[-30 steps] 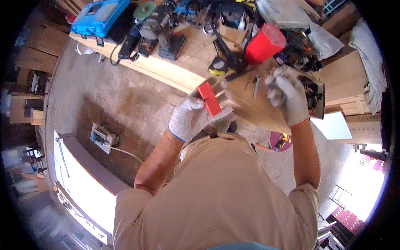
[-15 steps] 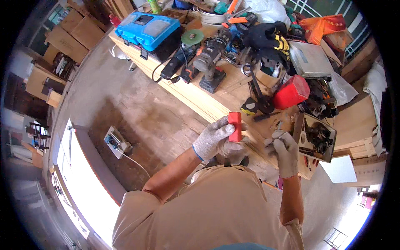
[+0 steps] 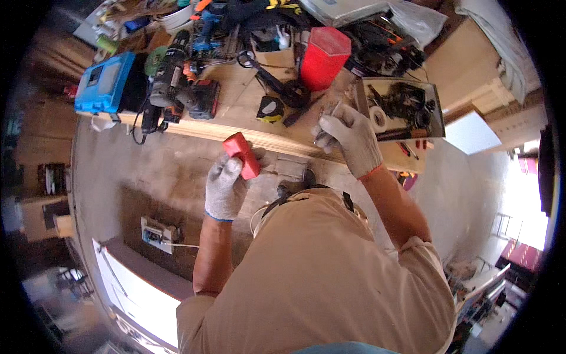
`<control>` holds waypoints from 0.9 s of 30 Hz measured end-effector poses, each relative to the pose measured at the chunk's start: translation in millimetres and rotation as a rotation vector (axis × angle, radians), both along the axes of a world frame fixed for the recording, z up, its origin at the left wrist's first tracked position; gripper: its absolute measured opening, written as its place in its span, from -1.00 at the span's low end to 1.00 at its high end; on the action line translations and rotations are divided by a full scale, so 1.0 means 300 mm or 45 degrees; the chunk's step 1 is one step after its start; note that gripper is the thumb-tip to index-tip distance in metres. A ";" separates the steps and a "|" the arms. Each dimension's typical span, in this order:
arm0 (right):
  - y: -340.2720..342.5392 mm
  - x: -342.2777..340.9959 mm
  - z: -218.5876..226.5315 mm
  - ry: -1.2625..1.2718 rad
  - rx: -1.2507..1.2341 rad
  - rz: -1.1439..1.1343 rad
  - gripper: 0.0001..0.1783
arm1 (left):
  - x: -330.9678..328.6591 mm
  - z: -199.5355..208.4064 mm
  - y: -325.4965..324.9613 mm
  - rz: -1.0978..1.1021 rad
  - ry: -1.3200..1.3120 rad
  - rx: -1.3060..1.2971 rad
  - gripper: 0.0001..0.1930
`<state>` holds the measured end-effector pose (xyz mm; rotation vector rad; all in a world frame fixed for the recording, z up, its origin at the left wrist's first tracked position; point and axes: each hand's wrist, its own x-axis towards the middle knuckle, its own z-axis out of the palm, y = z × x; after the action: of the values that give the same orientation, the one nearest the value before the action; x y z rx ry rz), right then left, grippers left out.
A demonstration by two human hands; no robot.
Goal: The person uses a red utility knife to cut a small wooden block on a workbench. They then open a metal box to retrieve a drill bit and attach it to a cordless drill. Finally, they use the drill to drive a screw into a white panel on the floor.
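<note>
My left hand (image 3: 224,183), in a pale work glove, grips a small red oblong block or case (image 3: 242,156) in front of the workbench edge. The red piece is tilted, its upper end pointing left. My right hand (image 3: 349,133), gloved too, is over the bench's front edge with fingers bent together. Small thin greyish pieces show at its fingertips; I cannot make out what they are. Beyond that hand stands a red six-sided container (image 3: 324,58). A tape measure (image 3: 270,109) and a black tool with a round end (image 3: 293,93) lie left of the hand.
The wooden workbench (image 3: 236,127) carries a blue toolbox (image 3: 105,82), a cordless drill (image 3: 171,79) and an angle grinder (image 3: 152,118). An open box of metal parts (image 3: 437,121) sits at the right. On the floor at left is a small board with a device and cord (image 3: 158,235).
My view has swung to the right, so the bench appears further left and higher. The red piece has tilted in my left hand. My right hand remains close to the bench edge, fingers bent.
</note>
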<state>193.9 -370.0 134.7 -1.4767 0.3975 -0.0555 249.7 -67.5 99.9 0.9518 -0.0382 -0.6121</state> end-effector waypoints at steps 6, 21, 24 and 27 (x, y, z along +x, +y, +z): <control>0.016 -0.005 0.008 0.073 0.115 0.057 -0.88 | -0.033 0.073 -0.072 0.012 -0.069 0.243 -0.34; 0.119 0.098 -0.040 -0.157 0.778 0.292 -0.54 | -0.043 0.068 -0.133 0.202 0.029 0.086 -0.27; 0.168 0.140 -0.038 -0.227 1.151 0.202 -0.61 | -0.014 0.073 -0.064 0.143 0.051 0.046 -0.26; 0.238 0.152 -0.032 -0.340 1.343 0.168 -0.67 | 0.007 0.095 0.011 0.067 0.063 0.016 -0.27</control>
<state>239.5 -298.5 125.0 -0.4379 0.0662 0.0586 251.9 -64.1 128.4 0.9467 0.0349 -0.5874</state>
